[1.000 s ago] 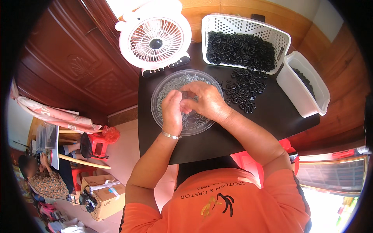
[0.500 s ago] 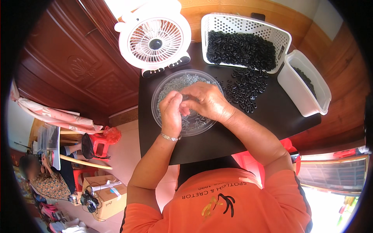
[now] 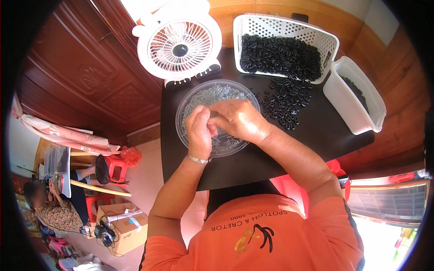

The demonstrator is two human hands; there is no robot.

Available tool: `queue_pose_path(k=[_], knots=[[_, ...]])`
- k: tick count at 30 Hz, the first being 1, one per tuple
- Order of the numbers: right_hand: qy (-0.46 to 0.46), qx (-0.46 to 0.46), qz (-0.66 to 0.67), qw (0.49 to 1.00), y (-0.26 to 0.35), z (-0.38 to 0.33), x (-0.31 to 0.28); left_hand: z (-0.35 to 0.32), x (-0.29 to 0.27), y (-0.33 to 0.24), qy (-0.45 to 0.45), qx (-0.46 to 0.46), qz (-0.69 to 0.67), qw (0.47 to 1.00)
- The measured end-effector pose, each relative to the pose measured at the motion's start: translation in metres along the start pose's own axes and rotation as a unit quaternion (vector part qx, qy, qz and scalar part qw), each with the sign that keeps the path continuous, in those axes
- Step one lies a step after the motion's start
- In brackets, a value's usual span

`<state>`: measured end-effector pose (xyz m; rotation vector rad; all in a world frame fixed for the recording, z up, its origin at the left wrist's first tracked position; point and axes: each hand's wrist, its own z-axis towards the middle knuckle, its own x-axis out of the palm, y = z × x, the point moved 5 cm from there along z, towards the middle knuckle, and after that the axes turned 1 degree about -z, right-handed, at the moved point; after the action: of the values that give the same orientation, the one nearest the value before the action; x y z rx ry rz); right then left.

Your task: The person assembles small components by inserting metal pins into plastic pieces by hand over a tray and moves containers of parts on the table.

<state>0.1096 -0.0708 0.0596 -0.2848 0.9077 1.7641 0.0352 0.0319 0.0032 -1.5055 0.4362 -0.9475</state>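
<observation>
My left hand [image 3: 199, 128], with a bracelet [image 3: 199, 159] at the wrist, is closed, its thumb and fingers pinched together. My right hand [image 3: 242, 119] meets it fingertip to fingertip, its fingers curled. A small dark piece [image 3: 213, 114] shows between the fingertips, mostly hidden by them. Both hands are over a round clear plastic tub [image 3: 181, 131] that holds many small silver-grey metal pieces [image 3: 210, 94], which look like screws or pins. Right of the tub lies a loose heap of small black oval parts [image 3: 287, 101] with holes in them.
A white perforated basket [image 3: 332, 47] full of black parts stands at the back, beside a white bin [image 3: 350, 106] holding dark pieces. A pink-and-white fan [image 3: 181, 50] stands behind the tub on the dark table [image 3: 294, 153]. At far left, a person [image 3: 58, 210] sits near a cardboard box [image 3: 131, 232].
My right hand has turned slightly and its fingers have curled in closer to the left fingertips. My left hand has barely moved. The heap, basket and bin look the same.
</observation>
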Motion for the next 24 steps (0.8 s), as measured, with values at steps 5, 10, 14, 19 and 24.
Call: queue_pose_path(k=[5,10,14,19,24], knots=[[-0.014,-0.011,-0.042,0.999,0.0,0.0,0.001,0.001,0.001,-0.002,-0.016,-0.016,0.01,1.0],[-0.018,-0.004,-0.013,1.0,-0.003,-0.002,0.004,0.002,0.001,-0.002,0.003,0.006,0.005,1.0],[0.001,0.004,-0.01,1.0,-0.002,-0.003,0.008,0.002,0.0,-0.001,0.003,0.008,-0.011,1.0],[0.007,0.015,-0.015,1.0,-0.003,-0.004,0.01,0.0,0.0,-0.001,-0.005,0.012,-0.02,1.0],[-0.034,-0.005,0.064,0.997,-0.005,0.002,0.005,0.001,0.002,-0.005,-0.008,0.054,0.015,0.998]])
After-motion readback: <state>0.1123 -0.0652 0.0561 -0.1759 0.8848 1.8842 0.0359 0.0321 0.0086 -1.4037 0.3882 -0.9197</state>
